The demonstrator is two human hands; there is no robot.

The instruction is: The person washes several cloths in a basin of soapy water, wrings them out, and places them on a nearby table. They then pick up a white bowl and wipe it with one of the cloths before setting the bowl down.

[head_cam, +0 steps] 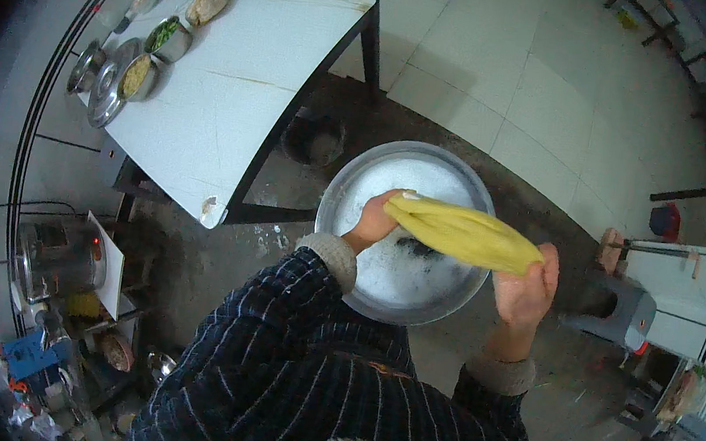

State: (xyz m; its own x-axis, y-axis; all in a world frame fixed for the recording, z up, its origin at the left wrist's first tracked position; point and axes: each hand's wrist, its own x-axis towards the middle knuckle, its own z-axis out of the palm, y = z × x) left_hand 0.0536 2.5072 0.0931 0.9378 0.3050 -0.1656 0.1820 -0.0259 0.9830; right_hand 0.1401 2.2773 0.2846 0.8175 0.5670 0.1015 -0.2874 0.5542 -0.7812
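A folded yellow cloth (467, 232) is stretched between my two hands, slanting down to the right. My left hand (377, 218) grips its left end, and my right hand (526, 288) holds the right end. Beneath the cloth lies a large round metal basin (378, 283), wide and shallow. Part of a dark patch shows on the basin's bottom below the cloth; whether it is a stain or a thing, I cannot tell.
A white table (245, 75) at the upper left bears a metal bowl of greens (167, 39), another of pale yellow food (137, 77), a metal lid (107, 84) and a bag (208, 2). Under its edge stands a dark bucket (313, 139). A grey stool (619, 313) is at right.
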